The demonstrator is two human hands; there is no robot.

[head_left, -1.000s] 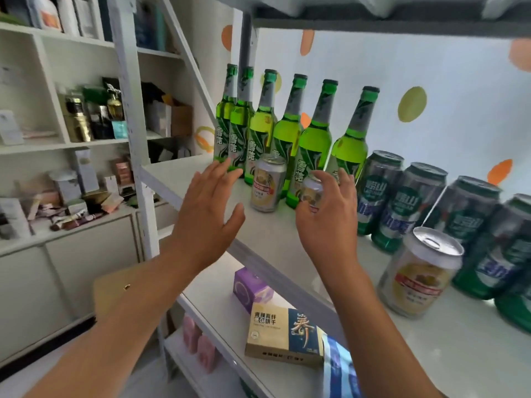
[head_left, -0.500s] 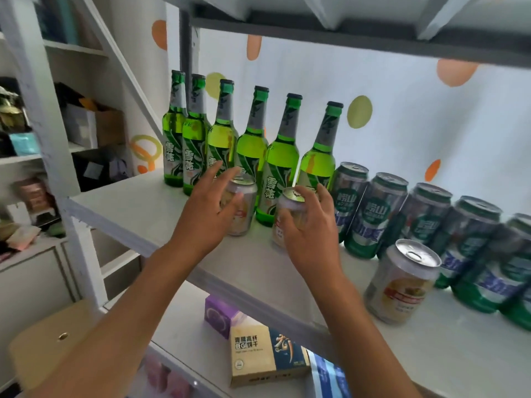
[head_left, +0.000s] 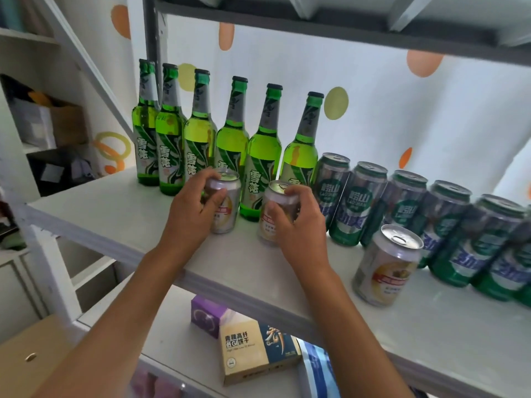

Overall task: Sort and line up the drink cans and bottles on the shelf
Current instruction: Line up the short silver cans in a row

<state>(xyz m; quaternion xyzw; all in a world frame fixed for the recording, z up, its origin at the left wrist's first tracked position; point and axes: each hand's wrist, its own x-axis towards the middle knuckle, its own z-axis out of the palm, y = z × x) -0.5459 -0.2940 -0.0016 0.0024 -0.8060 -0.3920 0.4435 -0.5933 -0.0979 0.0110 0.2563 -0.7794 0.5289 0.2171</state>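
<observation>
Cans (head_left: 227, 208) w/in both hands' fingers (head_left: 214, 196)

Both bare forearms rise from the bottom of the frame toward its middle. The left hand (head_left: 192, 209), left of centre, curls its fingers and thumb around a can (head_left: 225, 206). The right hand (head_left: 298, 222), just right of centre, grips a second can (head_left: 275, 214), thumb on its near side.
</observation>
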